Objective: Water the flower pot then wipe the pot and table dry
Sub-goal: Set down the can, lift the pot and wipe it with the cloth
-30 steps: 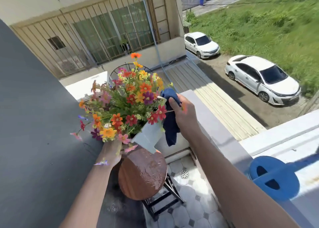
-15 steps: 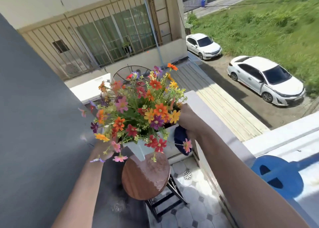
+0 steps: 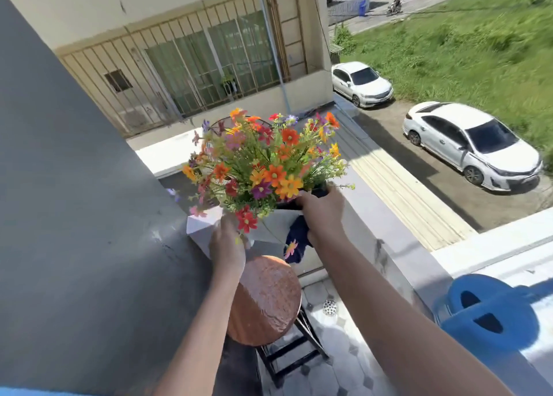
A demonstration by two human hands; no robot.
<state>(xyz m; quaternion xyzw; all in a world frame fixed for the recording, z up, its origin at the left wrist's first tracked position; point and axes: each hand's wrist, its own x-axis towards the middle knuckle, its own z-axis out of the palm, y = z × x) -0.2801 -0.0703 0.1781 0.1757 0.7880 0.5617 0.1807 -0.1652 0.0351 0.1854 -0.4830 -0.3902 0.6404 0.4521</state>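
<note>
Flower pot [image 3: 206, 231] held up in the air, clear of the round wooden table [image 3: 266, 300] — white, angular, tilted with its top leaning toward 1 o'clock and its base toward 7. Bouquet [image 3: 263, 168] spreads wide above the rim and hides most of it.

Left hand [image 3: 227, 246] at 6 o'clock of the pot, fingers wrapped around the lower front wall; it carries the weight. Right hand [image 3: 321, 213] at 3 o'clock of the pot, up by the rim, fingers closed on a dark blue cloth [image 3: 296, 237] pressed against the pot's right face; a tail of cloth hangs down below the hand.

Table sits straight below the pot, at 6 o'clock from it. Its top looks wet — glistening patches across the wood. Blue watering can [image 3: 490, 314] stands on the ledge well apart at 4 o'clock, untouched.

Judgement: watering looks done, pot-wiping is under way. The pot's long axis runs 7 to 1, so the cloth hand would travel along that line, rim down toward base. Table wipe not yet done; right hand, holding the cloth, is the one for it.
</note>
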